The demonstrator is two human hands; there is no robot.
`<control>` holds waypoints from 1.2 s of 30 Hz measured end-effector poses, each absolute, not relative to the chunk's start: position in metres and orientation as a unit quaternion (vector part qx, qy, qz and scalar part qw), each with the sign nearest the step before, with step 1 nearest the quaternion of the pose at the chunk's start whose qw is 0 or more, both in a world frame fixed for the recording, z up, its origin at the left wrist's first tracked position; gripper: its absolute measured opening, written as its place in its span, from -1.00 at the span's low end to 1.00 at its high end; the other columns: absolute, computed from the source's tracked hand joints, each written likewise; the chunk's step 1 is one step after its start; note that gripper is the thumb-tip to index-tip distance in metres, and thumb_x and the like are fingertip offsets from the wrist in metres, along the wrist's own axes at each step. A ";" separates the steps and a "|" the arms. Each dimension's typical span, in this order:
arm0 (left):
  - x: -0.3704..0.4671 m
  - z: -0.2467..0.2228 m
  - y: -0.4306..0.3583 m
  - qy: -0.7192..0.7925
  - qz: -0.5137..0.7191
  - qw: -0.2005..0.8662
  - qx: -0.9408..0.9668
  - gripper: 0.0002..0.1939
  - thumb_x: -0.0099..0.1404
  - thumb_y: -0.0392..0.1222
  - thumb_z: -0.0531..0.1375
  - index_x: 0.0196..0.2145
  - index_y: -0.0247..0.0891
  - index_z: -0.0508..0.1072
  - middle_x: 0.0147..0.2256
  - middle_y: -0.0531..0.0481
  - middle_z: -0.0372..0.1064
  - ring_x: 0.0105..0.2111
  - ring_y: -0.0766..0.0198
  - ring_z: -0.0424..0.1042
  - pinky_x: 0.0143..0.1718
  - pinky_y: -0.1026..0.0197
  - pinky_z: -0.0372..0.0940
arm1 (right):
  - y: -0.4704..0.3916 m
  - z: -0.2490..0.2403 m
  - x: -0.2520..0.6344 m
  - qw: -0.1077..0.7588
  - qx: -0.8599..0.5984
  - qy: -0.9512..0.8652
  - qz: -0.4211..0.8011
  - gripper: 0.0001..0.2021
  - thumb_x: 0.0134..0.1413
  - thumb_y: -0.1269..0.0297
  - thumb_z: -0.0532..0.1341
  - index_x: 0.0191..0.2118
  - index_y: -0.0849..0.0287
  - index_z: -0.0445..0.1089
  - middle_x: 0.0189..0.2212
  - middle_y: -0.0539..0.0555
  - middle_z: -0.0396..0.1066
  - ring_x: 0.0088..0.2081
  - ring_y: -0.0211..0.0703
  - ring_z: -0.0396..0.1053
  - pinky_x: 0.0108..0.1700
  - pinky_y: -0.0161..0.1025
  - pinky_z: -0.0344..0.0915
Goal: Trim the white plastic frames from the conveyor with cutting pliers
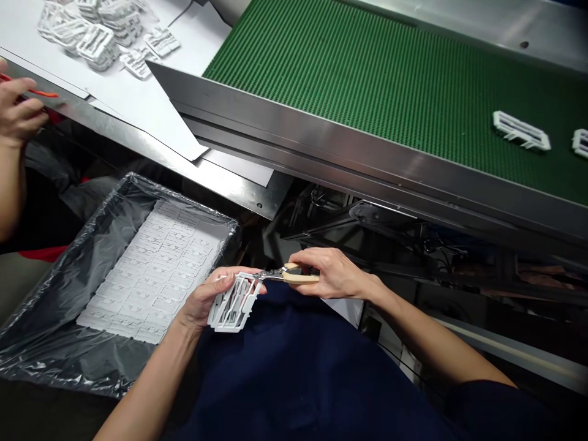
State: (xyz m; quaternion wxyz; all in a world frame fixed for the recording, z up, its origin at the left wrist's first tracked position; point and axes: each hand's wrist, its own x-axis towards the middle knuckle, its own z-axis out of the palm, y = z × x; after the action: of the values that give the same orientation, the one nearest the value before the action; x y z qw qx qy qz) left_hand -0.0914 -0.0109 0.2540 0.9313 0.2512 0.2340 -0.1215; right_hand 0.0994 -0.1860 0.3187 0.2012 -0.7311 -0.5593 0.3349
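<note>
A white plastic frame part point(233, 304) with slots and thin bars is held in my left hand point(206, 297), fingers closed round its upper left side. My right hand point(333, 274) is wrapped round the pale yellow handles of a pair of cutting pliers point(299, 277). The metal jaws point left and meet the top right edge of the white part. Whether the jaws are closed on it is too small to tell. Both hands are in front of my dark blue clothing.
A crate lined with clear plastic point(229, 228) holds rows of white parts on the left. Beyond it, a pile of white parts point(98, 43) lies on a table. A green conveyor belt point(349, 79) carries white parts. Another person's hand point(18, 113) holds a red-handled tool at far left.
</note>
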 end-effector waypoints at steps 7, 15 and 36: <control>-0.089 0.255 -0.014 0.236 -0.100 0.943 0.210 -0.57 0.10 -0.07 0.26 -0.12 -0.40 0.47 -0.31 -0.28 0.51 -0.48 0.21 0.47 -0.51 0.34 0.36 | -0.188 0.314 0.095 0.262 -0.744 -0.502 0.355 -0.76 -0.09 0.30 0.23 -0.21 0.15 0.36 -0.43 -0.03 0.36 -0.42 -0.30 0.26 -0.34 -0.34 0.16; -0.063 0.263 -0.022 0.374 0.006 0.871 0.320 -0.74 0.13 -0.11 0.28 -0.25 -0.25 0.39 -0.44 0.03 0.42 -0.57 0.37 0.36 -0.54 0.35 0.31 | -0.173 0.302 0.048 0.417 -0.770 -0.214 0.432 -0.67 -0.07 0.02 0.24 -0.28 0.13 0.22 -0.47 -0.09 0.29 -0.48 -0.34 0.20 -0.44 -0.37 0.14; -0.061 0.279 -0.004 0.422 -0.004 0.834 0.356 -0.74 0.02 -0.24 0.34 -0.32 -0.34 0.42 -0.58 0.01 0.38 -0.61 0.35 0.36 -0.57 0.37 0.33 | -0.173 0.274 0.051 0.626 -0.433 0.116 0.639 -0.74 0.02 0.05 0.11 -0.26 0.13 0.26 -0.45 0.04 0.34 -0.50 -0.26 0.23 -0.46 -0.31 0.18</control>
State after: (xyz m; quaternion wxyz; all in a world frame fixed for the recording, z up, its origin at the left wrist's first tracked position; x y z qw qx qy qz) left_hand -0.0609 -0.0036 0.2786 0.8338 0.3562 0.4217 -0.0036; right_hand 0.0512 -0.1734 0.2735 0.6258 -0.4325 0.1163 0.6386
